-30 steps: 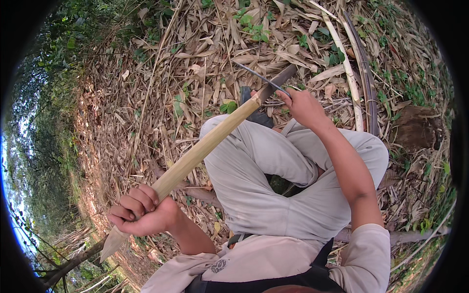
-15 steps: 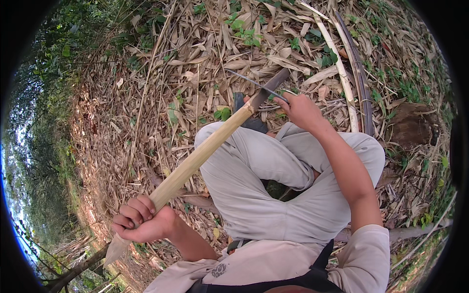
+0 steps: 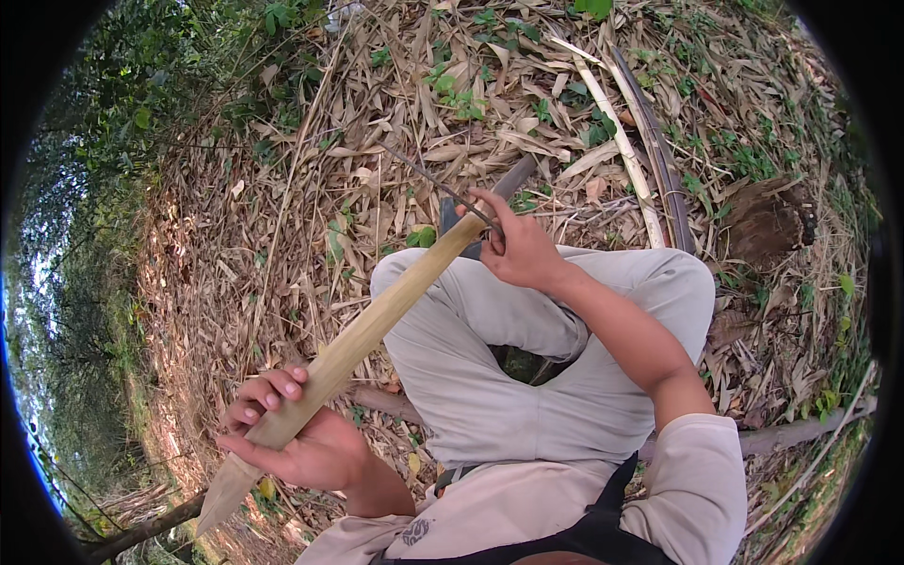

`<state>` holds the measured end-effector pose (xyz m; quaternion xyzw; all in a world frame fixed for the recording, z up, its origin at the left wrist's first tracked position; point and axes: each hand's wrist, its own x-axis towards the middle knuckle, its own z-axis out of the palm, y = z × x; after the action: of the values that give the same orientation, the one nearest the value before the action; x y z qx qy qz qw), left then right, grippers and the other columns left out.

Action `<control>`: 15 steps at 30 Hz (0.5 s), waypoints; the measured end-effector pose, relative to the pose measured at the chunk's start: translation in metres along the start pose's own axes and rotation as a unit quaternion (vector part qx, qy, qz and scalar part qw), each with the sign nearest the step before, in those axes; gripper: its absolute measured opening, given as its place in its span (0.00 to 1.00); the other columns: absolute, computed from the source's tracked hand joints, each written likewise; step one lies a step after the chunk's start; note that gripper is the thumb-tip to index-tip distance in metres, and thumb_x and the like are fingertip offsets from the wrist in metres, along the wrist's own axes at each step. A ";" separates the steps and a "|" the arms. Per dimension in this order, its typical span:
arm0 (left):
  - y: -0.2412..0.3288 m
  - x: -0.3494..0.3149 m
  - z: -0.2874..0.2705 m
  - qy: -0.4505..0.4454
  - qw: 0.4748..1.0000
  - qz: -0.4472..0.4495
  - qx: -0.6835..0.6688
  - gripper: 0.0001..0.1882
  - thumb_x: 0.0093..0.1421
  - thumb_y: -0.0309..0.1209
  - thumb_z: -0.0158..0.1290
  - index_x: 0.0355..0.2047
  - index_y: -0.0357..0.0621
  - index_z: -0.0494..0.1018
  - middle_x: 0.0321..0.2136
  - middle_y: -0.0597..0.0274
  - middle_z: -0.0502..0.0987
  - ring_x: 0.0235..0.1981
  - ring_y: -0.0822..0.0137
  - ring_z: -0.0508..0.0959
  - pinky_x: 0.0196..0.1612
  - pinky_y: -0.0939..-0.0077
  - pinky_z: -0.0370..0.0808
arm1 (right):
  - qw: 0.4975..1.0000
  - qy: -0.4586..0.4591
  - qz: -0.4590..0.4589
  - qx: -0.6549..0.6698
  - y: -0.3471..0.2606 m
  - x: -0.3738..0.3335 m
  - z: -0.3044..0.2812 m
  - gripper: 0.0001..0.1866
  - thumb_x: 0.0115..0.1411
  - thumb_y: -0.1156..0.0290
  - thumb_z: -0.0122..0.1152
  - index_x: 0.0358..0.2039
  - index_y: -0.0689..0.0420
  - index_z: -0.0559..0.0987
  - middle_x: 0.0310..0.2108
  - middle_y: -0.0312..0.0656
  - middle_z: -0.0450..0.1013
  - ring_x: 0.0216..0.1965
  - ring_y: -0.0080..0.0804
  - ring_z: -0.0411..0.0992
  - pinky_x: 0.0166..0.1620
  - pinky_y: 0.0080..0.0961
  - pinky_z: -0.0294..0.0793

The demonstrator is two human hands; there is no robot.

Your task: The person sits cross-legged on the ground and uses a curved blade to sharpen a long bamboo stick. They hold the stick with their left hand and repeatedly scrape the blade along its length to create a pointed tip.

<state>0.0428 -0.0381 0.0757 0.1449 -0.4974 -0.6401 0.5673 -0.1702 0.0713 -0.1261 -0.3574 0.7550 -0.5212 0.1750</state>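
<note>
A long peeled wooden pole (image 3: 377,320) slants across my lap. Its lower left end is cut to a point, and the far end still carries dark bark (image 3: 515,177). My left hand (image 3: 306,443) supports the pole just above the pointed end, palm beneath and fingers loosely curled round it. My right hand (image 3: 521,247) is closed at the pole's upper part, near the edge of the bark, with a finger over the wood. In it is a knife (image 3: 428,177), its thin dark blade lying across the pole and reaching up to the left. The knife's handle is mostly hidden by the fingers.
I sit cross-legged in light trousers (image 3: 490,377) on ground covered with dry leaves (image 3: 273,217). Pale and dark strips of wood (image 3: 626,141) lie at the upper right, beside a brown stump (image 3: 767,226). Green bushes (image 3: 85,254) stand at the left.
My right hand and the knife have moved down and left along the pole, from the barked part to the peeled wood. My left hand's fingers have loosened and the pole has turned slightly.
</note>
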 end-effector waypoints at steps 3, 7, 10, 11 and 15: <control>0.008 -0.008 0.000 0.009 0.999 -0.016 -0.033 0.21 0.73 0.51 0.37 0.34 0.47 0.65 0.31 0.57 0.68 0.39 0.58 0.71 0.50 0.57 0.73 | 0.999 -0.001 -0.048 0.000 -0.024 -0.016 0.010 0.25 0.57 0.69 0.63 0.56 0.51 0.72 0.20 0.43 0.76 0.22 0.43 0.77 0.29 0.36 0.76; 0.019 -0.029 0.006 0.177 0.978 -0.108 -0.017 0.28 0.70 0.57 0.39 0.37 0.42 0.67 0.40 0.42 0.73 0.50 0.46 0.73 0.63 0.48 0.69 | 0.972 0.104 -0.179 -0.108 -0.004 -0.019 0.018 0.25 0.53 0.72 0.65 0.54 0.49 0.75 0.26 0.41 0.78 0.23 0.40 0.77 0.30 0.34 0.78; 0.046 -0.033 -0.049 0.174 0.943 -0.282 -0.041 0.37 0.67 0.65 0.36 0.41 0.36 0.67 0.42 0.42 0.76 0.49 0.48 0.76 0.59 0.45 0.71 | 0.957 0.046 -0.205 -0.199 -0.019 -0.029 0.021 0.17 0.56 0.69 0.60 0.48 0.50 0.77 0.23 0.37 0.76 0.24 0.37 0.78 0.26 0.36 0.77; 0.059 -0.030 -0.059 0.183 0.936 -0.297 -0.042 0.37 0.67 0.65 0.35 0.40 0.36 0.68 0.42 0.42 0.76 0.49 0.49 0.76 0.59 0.44 0.71 | 0.949 0.019 -0.217 -0.227 -0.024 -0.033 0.023 0.16 0.58 0.68 0.57 0.48 0.50 0.77 0.22 0.37 0.75 0.25 0.36 0.79 0.25 0.36 0.77; 0.092 -0.028 -0.088 0.199 0.932 -0.294 0.075 0.46 0.64 0.70 0.29 0.39 0.32 0.71 0.42 0.43 0.76 0.45 0.53 0.79 0.48 0.46 0.79 | 0.912 0.017 -0.332 -0.242 -0.043 -0.052 0.043 0.14 0.55 0.69 0.55 0.43 0.54 0.77 0.22 0.35 0.73 0.23 0.33 0.78 0.24 0.33 0.76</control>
<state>0.1715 -0.0425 0.0979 0.4513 -0.3560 -0.6974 0.4280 -0.0915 0.0720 -0.1099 -0.6102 0.6983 -0.3569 -0.1128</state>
